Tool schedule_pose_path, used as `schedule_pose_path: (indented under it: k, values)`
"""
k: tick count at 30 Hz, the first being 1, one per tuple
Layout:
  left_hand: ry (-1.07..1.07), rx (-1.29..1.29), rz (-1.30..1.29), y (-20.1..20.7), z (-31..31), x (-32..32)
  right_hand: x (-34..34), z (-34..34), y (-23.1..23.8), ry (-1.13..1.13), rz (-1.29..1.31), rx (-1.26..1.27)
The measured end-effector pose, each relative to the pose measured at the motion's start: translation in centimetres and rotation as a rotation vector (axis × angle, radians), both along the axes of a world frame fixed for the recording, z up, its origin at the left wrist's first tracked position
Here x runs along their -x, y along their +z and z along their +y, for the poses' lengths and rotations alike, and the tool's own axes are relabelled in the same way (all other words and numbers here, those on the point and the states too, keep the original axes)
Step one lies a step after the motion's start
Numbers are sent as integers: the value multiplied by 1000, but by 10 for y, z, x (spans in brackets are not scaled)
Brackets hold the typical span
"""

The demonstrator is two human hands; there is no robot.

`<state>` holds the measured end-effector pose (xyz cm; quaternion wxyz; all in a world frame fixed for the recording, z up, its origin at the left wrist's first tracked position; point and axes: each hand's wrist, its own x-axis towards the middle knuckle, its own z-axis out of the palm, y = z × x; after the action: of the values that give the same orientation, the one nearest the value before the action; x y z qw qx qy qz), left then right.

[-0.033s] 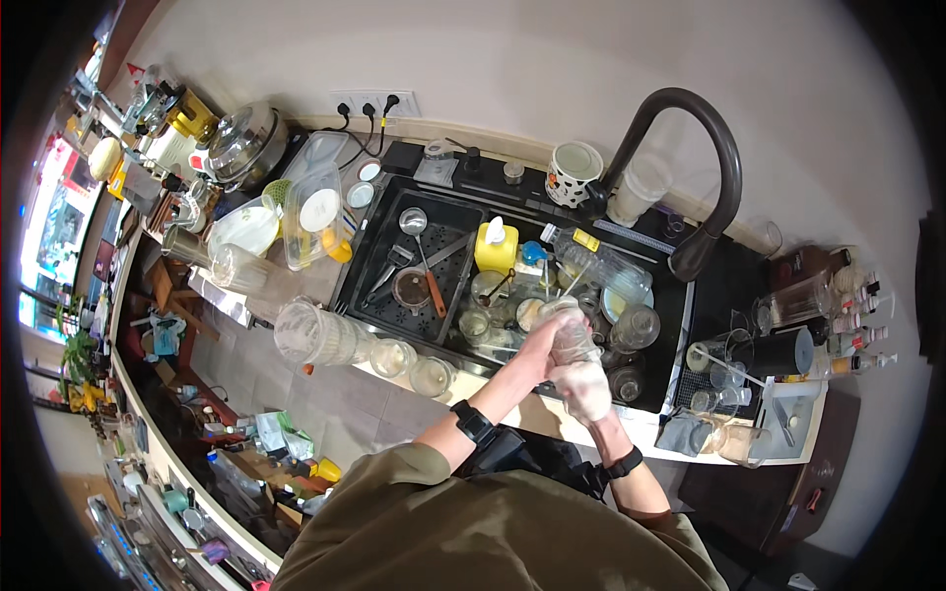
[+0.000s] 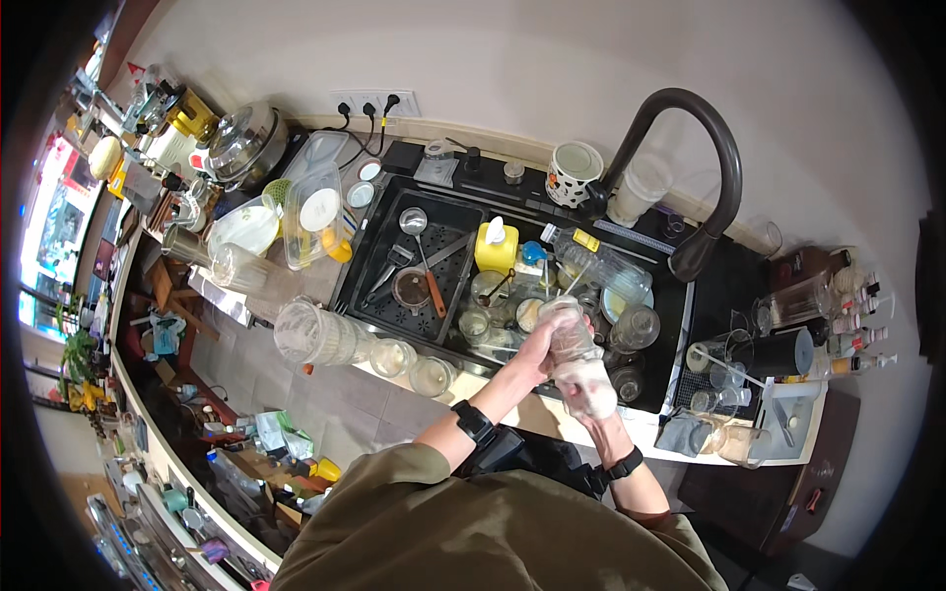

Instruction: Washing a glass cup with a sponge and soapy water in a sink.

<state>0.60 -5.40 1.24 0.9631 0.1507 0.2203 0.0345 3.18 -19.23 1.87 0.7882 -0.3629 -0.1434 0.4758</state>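
Observation:
Over the near edge of the black sink (image 2: 347,286), my left hand (image 2: 539,357) is wrapped round a clear drinking glass (image 2: 573,338). At the glass's near end is my right hand (image 2: 587,392), closed and whitish, with foam or a cloth over it; which one I cannot tell. Its fingers are hidden. Beyond the hands, the sink holds several glass jars and cups (image 2: 639,327), a clear plastic bottle (image 2: 601,264) and a yellow pump bottle (image 2: 496,248). A ladle (image 2: 414,223) and an orange-handled utensil (image 2: 435,293) lie in its left part.
A dark gooseneck faucet (image 2: 731,167) arches over the back right. Along the near left counter stand a tall ribbed glass pitcher (image 2: 310,332) and glass cups (image 2: 431,375). More glassware (image 2: 727,374) and a grey cloth (image 2: 684,431) lie on the right. A clear plastic container (image 2: 304,241) is at left.
My right hand has shifted slightly at the near end of the glass. The left hand keeps its hold, and the sink's contents look the same.

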Motion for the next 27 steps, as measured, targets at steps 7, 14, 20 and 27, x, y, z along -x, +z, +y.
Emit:
schedule_pose_path:
  k: [7, 14, 20, 27]
  values:
    - [-100, 95, -378, 0, 6, 4, 9, -4, 16, -163, 450, -25]
    - [148, -154, 243, 18, -16, -16, -18, -5, 20, -112, -1732, 612]
    - [193, -190, 309, 4, -21, -12, 0, -8, -22, -145, -843, 383]
    - [-67, 150, -324, -15, -6, 7, -7, -26, -13, -69, 399, -114]
